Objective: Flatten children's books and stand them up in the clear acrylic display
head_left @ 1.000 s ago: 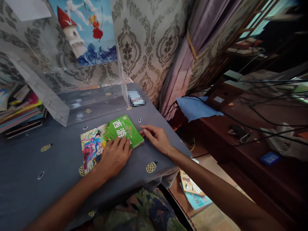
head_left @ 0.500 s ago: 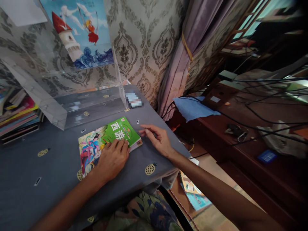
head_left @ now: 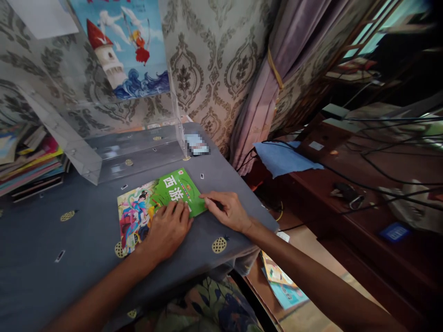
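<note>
A picture book (head_left: pixel 140 207) with a green and colourful cover lies closed on the grey tablecloth (head_left: pixel 93 286), tilted a little. Across its lower edge rests my left hand (head_left: pixel 171 228), palm down, its fingers laid flat on the cover and hiding part of the printed title. At the book's right edge is my right hand (head_left: pixel 230 210), thumb and forefinger pinched on the cover's edge near the corner. Its other fingers are curled in.
A clear acrylic stand (head_left: pixel 86 168) rises at the back of the table, with a castle poster (head_left: pixel 138 55) behind it. Stacked books (head_left: pixel 34 170) sit at the left. A blurred-out card-like item (head_left: pixel 196 144) lies near the stand. On the right, cables cross a dark red desk (head_left: pixel 311 184).
My right hand has closed its fingers onto the book's right edge, where it hovered apart before. My left hand stays on the cover. The view has shifted slightly.
</note>
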`<act>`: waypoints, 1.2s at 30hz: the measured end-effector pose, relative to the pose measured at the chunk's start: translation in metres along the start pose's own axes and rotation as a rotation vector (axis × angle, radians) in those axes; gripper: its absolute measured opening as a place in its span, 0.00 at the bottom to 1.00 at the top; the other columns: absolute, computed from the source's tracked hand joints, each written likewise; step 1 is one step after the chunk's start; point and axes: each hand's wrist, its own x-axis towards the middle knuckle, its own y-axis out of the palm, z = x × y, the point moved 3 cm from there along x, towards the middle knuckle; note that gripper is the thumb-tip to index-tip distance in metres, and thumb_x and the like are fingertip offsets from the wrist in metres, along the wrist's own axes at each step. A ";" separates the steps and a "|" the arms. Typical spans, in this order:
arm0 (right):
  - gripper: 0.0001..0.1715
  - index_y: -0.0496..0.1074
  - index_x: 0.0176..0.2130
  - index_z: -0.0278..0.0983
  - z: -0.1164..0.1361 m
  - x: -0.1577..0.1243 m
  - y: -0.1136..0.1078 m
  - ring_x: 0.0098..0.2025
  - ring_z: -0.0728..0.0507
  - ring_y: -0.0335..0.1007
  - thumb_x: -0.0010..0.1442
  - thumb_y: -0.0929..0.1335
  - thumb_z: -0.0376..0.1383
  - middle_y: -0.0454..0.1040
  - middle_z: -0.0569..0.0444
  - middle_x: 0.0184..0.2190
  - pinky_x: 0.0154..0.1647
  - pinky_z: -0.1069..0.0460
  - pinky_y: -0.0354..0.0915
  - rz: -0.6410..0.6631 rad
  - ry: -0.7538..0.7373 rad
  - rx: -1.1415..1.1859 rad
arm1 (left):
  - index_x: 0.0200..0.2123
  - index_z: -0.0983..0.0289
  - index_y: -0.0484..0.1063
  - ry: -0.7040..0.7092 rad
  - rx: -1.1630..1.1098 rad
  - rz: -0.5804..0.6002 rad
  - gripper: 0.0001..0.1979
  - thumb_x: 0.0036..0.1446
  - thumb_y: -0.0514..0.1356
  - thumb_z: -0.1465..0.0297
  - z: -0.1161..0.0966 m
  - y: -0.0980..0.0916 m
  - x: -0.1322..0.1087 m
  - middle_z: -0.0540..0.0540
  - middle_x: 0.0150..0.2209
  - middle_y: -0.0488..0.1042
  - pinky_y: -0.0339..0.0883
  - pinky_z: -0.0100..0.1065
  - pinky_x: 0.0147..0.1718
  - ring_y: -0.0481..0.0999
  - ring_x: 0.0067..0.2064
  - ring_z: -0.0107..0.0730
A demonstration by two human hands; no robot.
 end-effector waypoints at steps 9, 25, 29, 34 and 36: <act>0.14 0.76 0.42 0.37 0.016 -0.013 0.000 0.29 0.47 0.75 0.69 0.62 0.34 0.79 0.52 0.29 0.30 0.53 0.67 0.032 -0.019 -0.153 | 0.52 0.63 0.73 -0.171 -0.151 0.174 0.15 0.68 0.54 0.63 0.079 0.007 -0.012 0.61 0.54 0.75 0.68 0.48 0.50 0.73 0.54 0.48; 0.21 0.69 0.57 0.33 -0.022 0.049 0.033 0.62 0.34 0.67 0.69 0.61 0.39 0.71 0.36 0.59 0.62 0.36 0.65 0.254 0.054 -0.227 | 0.48 0.61 0.72 -0.525 -0.086 0.562 0.16 0.69 0.51 0.58 0.107 -0.015 -0.039 0.58 0.42 0.78 0.68 0.37 0.35 0.80 0.40 0.45; 0.22 0.69 0.58 0.34 -0.036 0.082 0.049 0.61 0.35 0.68 0.67 0.62 0.38 0.72 0.39 0.59 0.62 0.38 0.65 0.277 0.057 -0.181 | 0.47 0.62 0.71 -0.566 -0.132 0.531 0.15 0.70 0.50 0.60 0.098 -0.010 -0.046 0.57 0.38 0.78 0.67 0.36 0.34 0.79 0.41 0.44; 0.24 0.68 0.59 0.34 -0.043 0.087 0.069 0.66 0.37 0.62 0.67 0.63 0.39 0.66 0.39 0.64 0.65 0.40 0.61 0.235 0.061 -0.186 | 0.58 0.63 0.65 -0.514 -0.031 0.320 0.18 0.70 0.48 0.64 0.089 0.004 -0.052 0.61 0.46 0.74 0.69 0.41 0.43 0.73 0.49 0.45; 0.25 0.67 0.60 0.33 -0.045 0.086 0.075 0.68 0.37 0.60 0.67 0.63 0.39 0.64 0.38 0.65 0.66 0.41 0.61 0.227 0.050 -0.187 | 0.60 0.65 0.64 -0.495 -0.024 0.251 0.20 0.70 0.47 0.64 0.089 0.011 -0.055 0.62 0.44 0.73 0.68 0.43 0.46 0.72 0.47 0.45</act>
